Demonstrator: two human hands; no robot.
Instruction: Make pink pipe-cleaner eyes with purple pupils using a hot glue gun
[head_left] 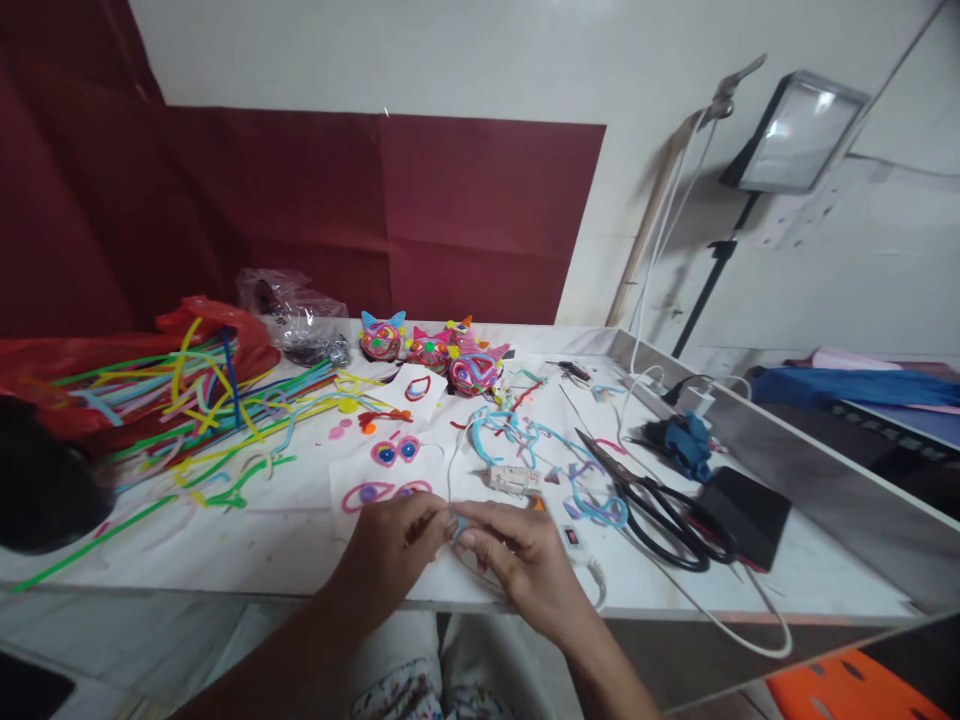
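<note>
Close to the table's front edge, my left hand [390, 550] and my right hand [529, 550] meet fingertip to fingertip. Both pinch a small light-blue piece [460, 527], which looks like bent pipe cleaner; fingers hide most of it. Just beyond my left hand lie pink loop shapes [366, 494] on white paper, with a pair of pink-rimmed blue eye shapes [396, 451] behind them. A whitish block-shaped device [514, 479] rests past my right hand, near curled light-blue pipe cleaners [504, 436]. Large black-handled scissors [660, 505] lie at the right, blades spread a little.
Several colourful animal-head figures [474, 374] stand at the back. Loose pipe cleaners [217, 410] and a red plastic bag [217, 335] fill the left. On the right are a black box [741, 512], a white cable [780, 640] and the table's raised side wall [825, 470].
</note>
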